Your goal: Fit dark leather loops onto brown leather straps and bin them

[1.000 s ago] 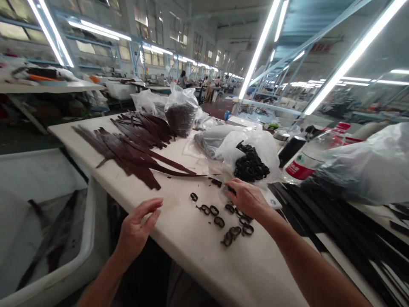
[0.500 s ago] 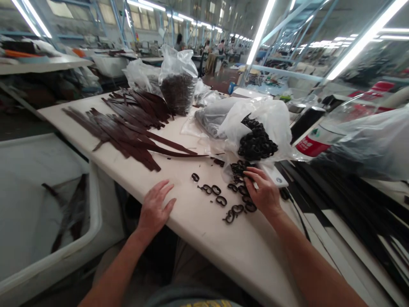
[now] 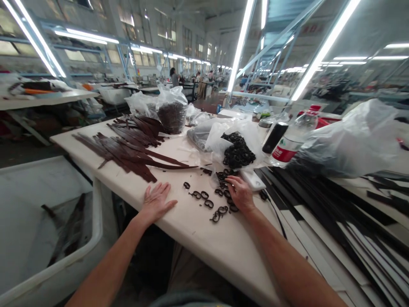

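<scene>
Black loops [image 3: 208,204] lie loose on worktop [image 3: 220,238], near plastic bag [image 3: 215,133]. Right hand [image 3: 242,194] at cluster, fingers narrow; cannot tell if loop held. Left hand [image 3: 157,201] palm-down near edge, fingers spread, nothing visibly gripped. Best pinch loops singly, lest neighbours snag.

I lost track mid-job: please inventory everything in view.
Table: one, cream, centre
Brown strips: many, dark brown, table's left
Loops: many, black, on table
Open bag: one, translucent, behind loops
Grey bag: one, grey, beside it
Far bags: several, translucent, table's far end
Bottle: one, clear, right
Dark object: one, black, beside bottle
Flat device: one, white, beside loops
Black strips: many, black, right
Large bag: one, translucent, far right
Bin: one, white, lower left
Lights: many, white, overhead
People: several, blurred, background
Left hand: one, bare, on table
Right hand: one, bare, at loops
</scene>
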The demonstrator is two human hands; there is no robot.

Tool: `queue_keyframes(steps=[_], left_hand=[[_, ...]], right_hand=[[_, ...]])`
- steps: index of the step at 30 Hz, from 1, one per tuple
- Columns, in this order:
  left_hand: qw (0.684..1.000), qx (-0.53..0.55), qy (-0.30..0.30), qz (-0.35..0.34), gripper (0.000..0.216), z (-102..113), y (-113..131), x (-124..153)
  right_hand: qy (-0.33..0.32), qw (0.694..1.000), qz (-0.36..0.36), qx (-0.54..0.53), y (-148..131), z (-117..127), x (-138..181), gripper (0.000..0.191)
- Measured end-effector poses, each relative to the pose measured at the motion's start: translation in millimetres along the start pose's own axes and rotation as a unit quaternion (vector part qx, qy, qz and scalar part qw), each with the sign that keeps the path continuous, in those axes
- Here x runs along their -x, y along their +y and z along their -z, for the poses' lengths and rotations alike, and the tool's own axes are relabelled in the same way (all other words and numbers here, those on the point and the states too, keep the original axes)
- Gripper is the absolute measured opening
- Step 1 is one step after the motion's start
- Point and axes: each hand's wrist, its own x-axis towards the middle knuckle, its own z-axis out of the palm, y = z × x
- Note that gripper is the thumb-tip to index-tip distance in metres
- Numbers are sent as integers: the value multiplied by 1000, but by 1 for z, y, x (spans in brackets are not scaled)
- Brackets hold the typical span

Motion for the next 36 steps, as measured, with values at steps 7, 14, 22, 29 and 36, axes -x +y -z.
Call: queue_keyframes(steps=[7,14,22,29,36], left_hand=[[998,24,59,-22,44,16,3,43],[954,142,262,-25,38,43,4,41],[879,440,174,66,27,38,17,92],[810,575,74,84,33,39,60,56],[719,687,-105,13,44,42,95,18]], right_hand=[[-54,998,-28,20,-25,7,-13,32],[-117,984,-124,51,-48,-9,-65,34],[-145,955,-202,-161,-50,-22,-74,27],[-117,890,-199,-394,-94,2,-35,43],[-154,873,-135,-443,-133,20,0,30]])
